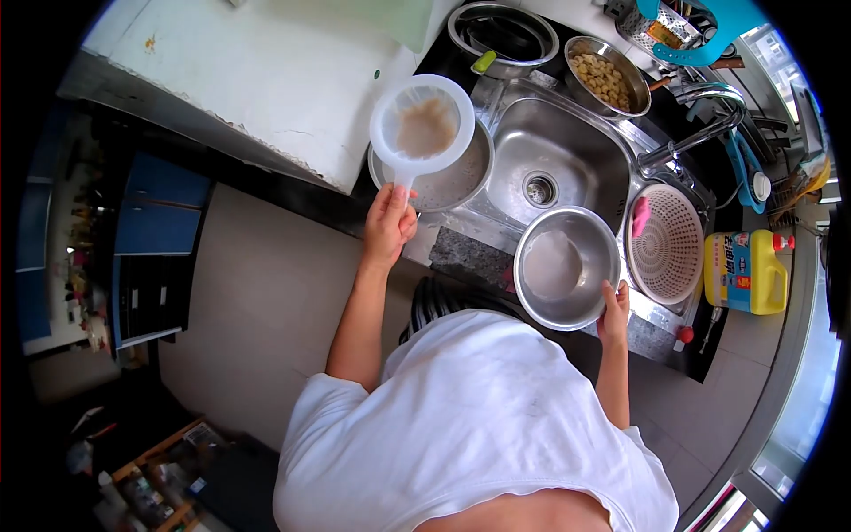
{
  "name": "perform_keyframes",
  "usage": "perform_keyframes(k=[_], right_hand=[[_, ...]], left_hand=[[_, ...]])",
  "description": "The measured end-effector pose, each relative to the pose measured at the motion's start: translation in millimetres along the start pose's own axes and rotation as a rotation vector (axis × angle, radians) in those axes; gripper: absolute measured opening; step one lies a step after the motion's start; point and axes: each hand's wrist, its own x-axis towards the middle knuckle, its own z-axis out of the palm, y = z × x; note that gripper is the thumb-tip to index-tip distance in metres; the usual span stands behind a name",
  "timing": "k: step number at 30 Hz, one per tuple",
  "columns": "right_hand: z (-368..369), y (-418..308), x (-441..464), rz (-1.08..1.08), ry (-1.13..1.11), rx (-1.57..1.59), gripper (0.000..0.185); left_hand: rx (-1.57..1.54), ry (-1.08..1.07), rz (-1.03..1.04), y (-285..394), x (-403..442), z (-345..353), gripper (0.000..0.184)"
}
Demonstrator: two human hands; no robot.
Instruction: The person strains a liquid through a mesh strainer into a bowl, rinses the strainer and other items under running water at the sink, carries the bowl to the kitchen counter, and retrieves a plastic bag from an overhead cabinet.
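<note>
A white strainer was grasped by its handle in the left hand, above a metal basin; a steel bowl was gripped at its rim by the right hand, beside the sink's near edge.

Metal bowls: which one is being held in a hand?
The metal bowl nearest the white shirt: the right hand grips its rim. The lower bowl beneath the strainer and the chunk-filled bowl have no hand holding them.
</note>
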Motion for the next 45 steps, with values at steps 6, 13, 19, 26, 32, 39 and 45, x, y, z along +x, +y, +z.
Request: perform_keyframes(k=[6,13,19,26,32,39,45], right_hand=[[0,-15,-3,0.074,-0.031,-0.326,0.016],[-8,-24,-1,0.083,0.022,-0.384,0.029],[1,-56,25,-0.4,0.274,-0.383,0.024],[157,-93,8,-0.433,-0.229,-0.671,0.014],[248,-16,17,0.282,-0.561,-0.407,0.031],[264,21,39,0.364,-0.446,-0.198,0.024],[252,24,32,0.36,-0.477,-0.17,0.02]], left_hand=[[-0.185,-0.029,-0.06,-8,-1,-1,0.026],[-0.251,-0.038,-0.157,-3,-6,-1,0.026],[-0.093,-0.021,-0.293,25,-13,0,0.027],[0.104,-0.057,-0.467,76,-6,3,0.023],[0.304,-0.055,-0.46,96,-4,10,0.023],[0.506,-0.035,-0.39,109,-7,13,0.023],[0.615,-0.002,-0.29,104,-9,13,0.022]])
